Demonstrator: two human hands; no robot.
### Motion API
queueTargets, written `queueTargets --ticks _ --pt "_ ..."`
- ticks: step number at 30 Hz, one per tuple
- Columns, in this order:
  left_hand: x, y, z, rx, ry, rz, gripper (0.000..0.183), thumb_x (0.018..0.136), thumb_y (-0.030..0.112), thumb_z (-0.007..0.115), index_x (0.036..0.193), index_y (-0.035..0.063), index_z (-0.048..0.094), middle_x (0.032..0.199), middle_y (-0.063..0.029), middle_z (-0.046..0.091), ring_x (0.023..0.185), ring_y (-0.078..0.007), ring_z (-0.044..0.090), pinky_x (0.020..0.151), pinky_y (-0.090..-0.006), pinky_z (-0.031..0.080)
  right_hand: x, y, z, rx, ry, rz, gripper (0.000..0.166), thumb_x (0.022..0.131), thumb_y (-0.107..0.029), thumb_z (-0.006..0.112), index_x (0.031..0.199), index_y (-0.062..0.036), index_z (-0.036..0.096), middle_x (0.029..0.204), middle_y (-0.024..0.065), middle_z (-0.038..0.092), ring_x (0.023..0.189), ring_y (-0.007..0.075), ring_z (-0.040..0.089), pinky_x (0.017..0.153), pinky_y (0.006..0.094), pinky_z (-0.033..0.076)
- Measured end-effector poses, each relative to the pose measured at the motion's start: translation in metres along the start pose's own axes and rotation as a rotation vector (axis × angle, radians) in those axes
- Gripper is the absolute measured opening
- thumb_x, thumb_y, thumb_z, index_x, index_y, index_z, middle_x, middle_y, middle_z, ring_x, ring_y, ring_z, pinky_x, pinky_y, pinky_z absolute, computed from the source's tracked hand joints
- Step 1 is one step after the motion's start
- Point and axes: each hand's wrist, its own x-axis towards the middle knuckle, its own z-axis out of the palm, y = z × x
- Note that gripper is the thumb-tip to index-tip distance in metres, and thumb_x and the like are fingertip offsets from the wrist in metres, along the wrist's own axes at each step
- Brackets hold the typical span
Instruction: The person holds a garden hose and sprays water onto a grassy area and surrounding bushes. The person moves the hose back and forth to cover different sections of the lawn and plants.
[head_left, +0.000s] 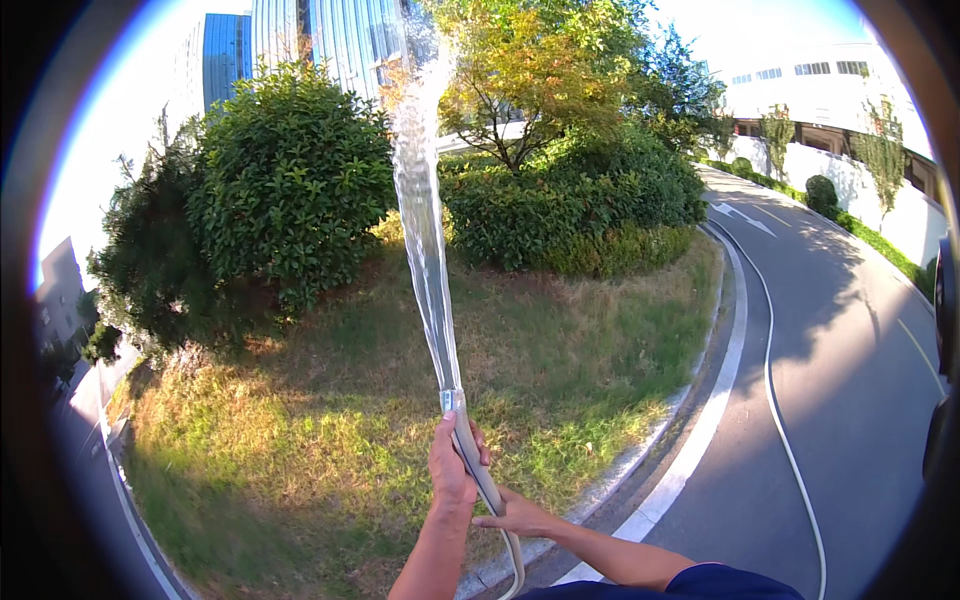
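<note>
A pale fabric-covered hose (471, 450) with a dark stripe runs up from the bottom of the head view. My left hand (454, 461) grips it just below its open end, thumb lying along the near side. Lower down, my right hand (517, 516) is closed around the same hose. A wide, clear stream of water (426, 255) leaves the hose mouth and rises away from me, breaking into spray near the top of the view. The fingers behind the hose are partly hidden.
Patchy grass (375, 420) slopes before me, bordered by a kerb (694, 397). Beyond it stand a rounded bush (292, 180), a hedge (540, 202) and a small tree (517, 97). More hose (774, 397) trails along the road (855, 450) at right.
</note>
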Motion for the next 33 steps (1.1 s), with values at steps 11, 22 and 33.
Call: queueTargets --ticks 11,22,33 --pt "-0.039 0.031 -0.019 0.129 -0.054 -0.004 0.029 0.100 0.027 0.045 0.091 0.0009 0.054 0.066 -0.0097 0.053 0.050 -0.0175 0.050 0.045 -0.0295 0.044 -0.059 0.038 0.087 0.213 0.174 0.251 0.049 0.081 -0.051 0.074 0.076 -0.0027 0.067 0.060 0.0003 0.054 0.057 0.0106 0.049 0.054 0.0322 0.041" --pt "-0.068 0.030 -0.060 0.053 0.022 0.019 0.036 0.099 0.034 0.044 0.089 0.0005 0.053 0.068 -0.0105 0.053 0.055 -0.0172 0.051 0.049 -0.0303 0.043 -0.054 0.056 0.119 0.167 0.215 0.197 0.036 0.085 -0.039 0.072 0.083 -0.0036 0.068 0.058 0.0066 0.059 0.053 0.0152 0.053 0.052 0.0359 0.043" --pt "-0.073 0.047 -0.098 0.082 0.113 0.059 0.032 0.099 0.028 0.045 0.085 -0.0003 0.052 0.064 -0.0103 0.050 0.048 -0.0158 0.045 0.043 -0.0289 0.039 -0.037 0.051 0.159 0.146 0.174 0.113 0.032 0.082 -0.032 0.076 0.080 -0.0033 0.062 0.063 0.0128 0.060 0.056 0.0253 0.057 0.056 0.0390 0.045"
